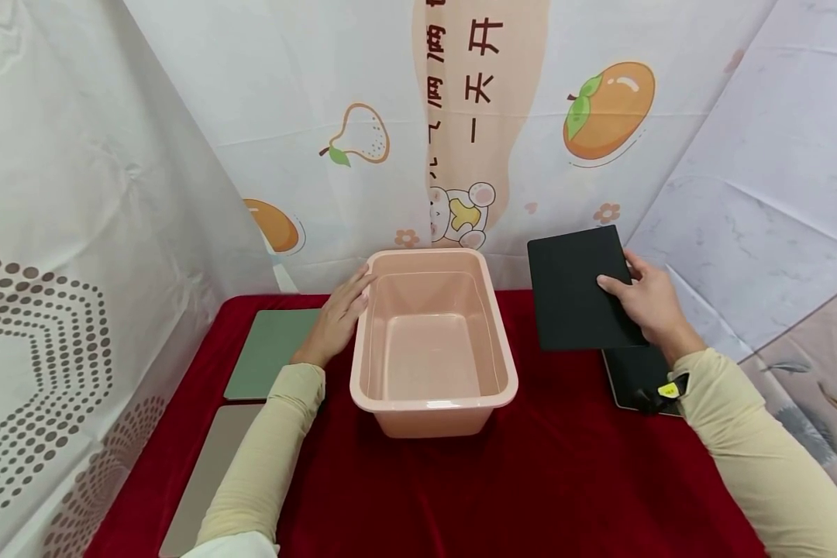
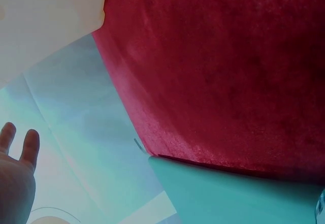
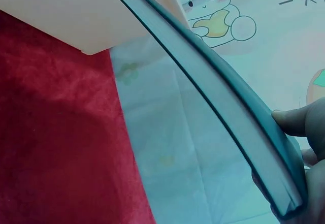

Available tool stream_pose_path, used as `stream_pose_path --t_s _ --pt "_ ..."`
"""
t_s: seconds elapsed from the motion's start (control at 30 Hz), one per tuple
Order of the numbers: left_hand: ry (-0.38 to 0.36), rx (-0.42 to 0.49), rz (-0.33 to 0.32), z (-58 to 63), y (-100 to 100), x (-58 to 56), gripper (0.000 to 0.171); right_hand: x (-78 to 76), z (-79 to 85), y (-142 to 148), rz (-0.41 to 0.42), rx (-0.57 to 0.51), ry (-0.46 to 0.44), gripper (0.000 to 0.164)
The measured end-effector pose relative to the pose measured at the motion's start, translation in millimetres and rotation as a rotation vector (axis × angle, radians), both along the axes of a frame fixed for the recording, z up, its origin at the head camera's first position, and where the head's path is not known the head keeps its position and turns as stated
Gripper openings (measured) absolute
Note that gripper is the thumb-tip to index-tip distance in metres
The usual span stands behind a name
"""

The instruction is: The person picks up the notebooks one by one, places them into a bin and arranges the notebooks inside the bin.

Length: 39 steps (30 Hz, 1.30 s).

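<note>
A black hardcover notebook [image 1: 582,291] is held up by my right hand [image 1: 650,301], thumb on its cover and fingers behind its right edge. The right wrist view shows the page edges of this notebook [image 3: 213,102] between its two covers. In the middle stands a pink plastic basin [image 1: 435,425] with nothing inside. My left hand [image 1: 338,319] rests at the left rim of the basin, fingers fairly straight. Its fingers [image 2: 30,148] also show at the lower left of the left wrist view.
A green notebook [image 1: 265,353] lies at the left, with a grey-brown one [image 1: 205,473] nearer to me. Another black notebook [image 1: 628,380] lies under my right wrist. Red velvet cloth [image 1: 418,496] covers the table; a printed white curtain [image 1: 307,62] hangs behind.
</note>
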<state>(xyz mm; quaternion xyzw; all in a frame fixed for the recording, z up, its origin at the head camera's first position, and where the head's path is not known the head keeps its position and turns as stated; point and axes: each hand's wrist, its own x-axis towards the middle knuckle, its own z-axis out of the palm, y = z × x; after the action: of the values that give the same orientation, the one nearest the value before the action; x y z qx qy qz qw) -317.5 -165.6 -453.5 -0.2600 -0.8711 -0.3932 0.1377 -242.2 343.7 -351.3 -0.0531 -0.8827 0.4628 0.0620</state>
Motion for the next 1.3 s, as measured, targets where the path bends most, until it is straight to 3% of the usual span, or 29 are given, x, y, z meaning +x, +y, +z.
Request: stream_pose_path --t_s 0.6,1.3 --pt "0.017 -0.005 0.003 2.5 -0.5 0.3 0.046 -15.5 21.8 -13.5 -0.008 -0.014 -0.008 0.082" --pt "0.005 -0.015 0.007 2.7 -0.9 -0.2 0.046 -22.5 55.1 -40.9 0.050 0.008 -0.022 0.084"
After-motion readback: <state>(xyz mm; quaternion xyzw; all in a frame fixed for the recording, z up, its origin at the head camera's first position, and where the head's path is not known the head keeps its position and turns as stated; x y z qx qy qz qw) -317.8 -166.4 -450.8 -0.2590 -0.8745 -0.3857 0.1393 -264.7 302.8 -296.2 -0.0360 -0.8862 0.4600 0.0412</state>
